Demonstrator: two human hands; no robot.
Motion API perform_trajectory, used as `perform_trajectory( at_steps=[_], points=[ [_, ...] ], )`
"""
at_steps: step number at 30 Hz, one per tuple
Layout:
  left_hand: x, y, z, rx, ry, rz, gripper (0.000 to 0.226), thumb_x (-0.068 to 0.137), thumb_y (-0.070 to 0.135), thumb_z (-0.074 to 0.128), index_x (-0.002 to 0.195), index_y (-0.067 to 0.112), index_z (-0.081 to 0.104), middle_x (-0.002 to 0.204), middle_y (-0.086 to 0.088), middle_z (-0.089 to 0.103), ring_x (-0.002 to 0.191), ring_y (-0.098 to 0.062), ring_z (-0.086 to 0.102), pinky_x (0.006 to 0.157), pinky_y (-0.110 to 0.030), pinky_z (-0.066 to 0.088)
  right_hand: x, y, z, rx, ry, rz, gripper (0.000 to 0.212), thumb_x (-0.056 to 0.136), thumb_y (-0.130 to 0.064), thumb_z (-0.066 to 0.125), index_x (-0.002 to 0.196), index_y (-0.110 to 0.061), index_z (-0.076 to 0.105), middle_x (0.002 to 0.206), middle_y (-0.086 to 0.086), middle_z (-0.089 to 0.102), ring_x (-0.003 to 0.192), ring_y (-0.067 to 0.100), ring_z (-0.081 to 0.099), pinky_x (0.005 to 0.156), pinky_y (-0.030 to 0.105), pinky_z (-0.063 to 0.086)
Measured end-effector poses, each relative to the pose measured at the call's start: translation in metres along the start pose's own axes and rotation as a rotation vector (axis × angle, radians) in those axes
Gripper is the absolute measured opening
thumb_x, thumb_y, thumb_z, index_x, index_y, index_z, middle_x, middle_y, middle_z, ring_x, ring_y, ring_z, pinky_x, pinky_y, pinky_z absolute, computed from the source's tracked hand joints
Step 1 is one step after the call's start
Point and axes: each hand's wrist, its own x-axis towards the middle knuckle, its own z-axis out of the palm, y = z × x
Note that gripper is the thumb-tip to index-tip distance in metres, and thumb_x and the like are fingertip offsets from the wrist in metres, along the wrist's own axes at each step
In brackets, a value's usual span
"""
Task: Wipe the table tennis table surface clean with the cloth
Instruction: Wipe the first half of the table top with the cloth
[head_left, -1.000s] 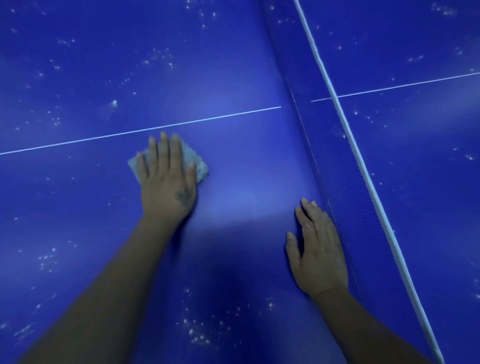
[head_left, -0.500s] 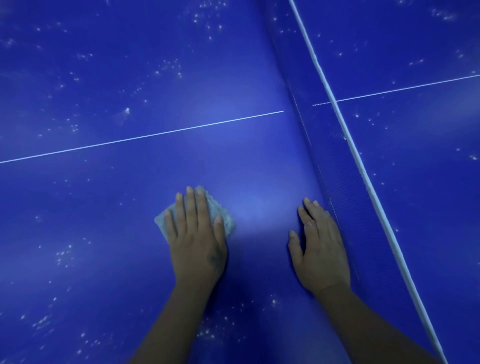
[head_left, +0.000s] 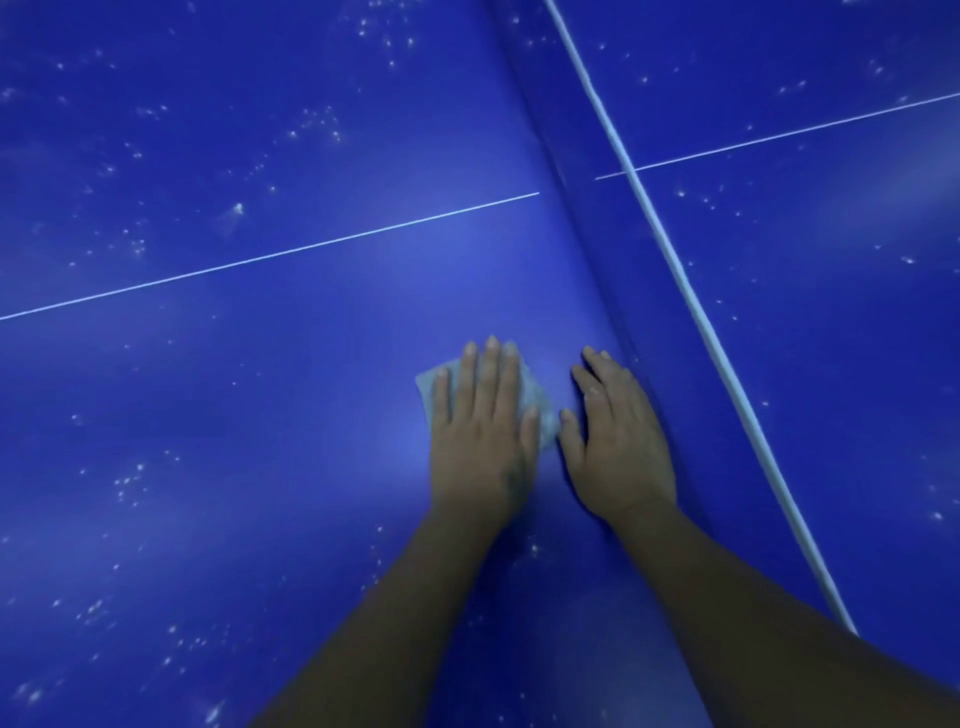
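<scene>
left hand (head_left: 480, 441) flat, fingers straight, pressing cloth (head_left: 535, 402) at table centre | right hand (head_left: 618, 447) flat, bracing by net (head_left: 649, 291) | advice: even pressure, overlapping strokes toward specks (head_left: 130, 483) at 9 o'clock on table tennis table (head_left: 260, 364)

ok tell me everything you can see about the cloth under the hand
The cloth is small, pale grey-blue and soft-looking, like a crumpled rag. It lies flat on the blue table tennis table, mostly hidden under the left hand, whose straight fingers press it down. Only its upper left corner and a strip along its right edge show. That right edge lies close to the thumb of the right hand, which rests flat on the table beside the net; whether they touch is unclear.
</scene>
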Motion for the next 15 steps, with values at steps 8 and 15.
perform_trajectory(
  at_steps=[8, 15],
  points=[
    [0.001, -0.019, -0.003, -0.030, 0.012, -0.070, 0.063, 0.112, 0.041, 0.034, 0.168, 0.012, 0.027, 0.175, -0.008, 0.025, 0.164, -0.029, 0.015, 0.130, -0.056, 0.016, -0.052, 0.009, -0.020, -0.067, -0.150, -0.046, 0.060, 0.111, -0.027, 0.037, 0.165, -0.004, 0.032, 0.176, 0.006, 0.023, 0.164, 0.025, 0.019, 0.130, 0.053, 0.024],
    [-0.056, 0.018, -0.008, -0.106, -0.006, -0.012, 0.065, 0.111, 0.040, 0.037, 0.168, 0.012, 0.023, 0.176, -0.007, 0.020, 0.164, -0.028, 0.011, 0.130, -0.057, 0.016, -0.056, 0.009, -0.024, -0.043, -0.175, 0.000, 0.062, 0.108, -0.035, 0.041, 0.164, -0.008, 0.037, 0.175, 0.001, 0.027, 0.164, 0.020, 0.017, 0.133, 0.047, 0.019]
  ],
)
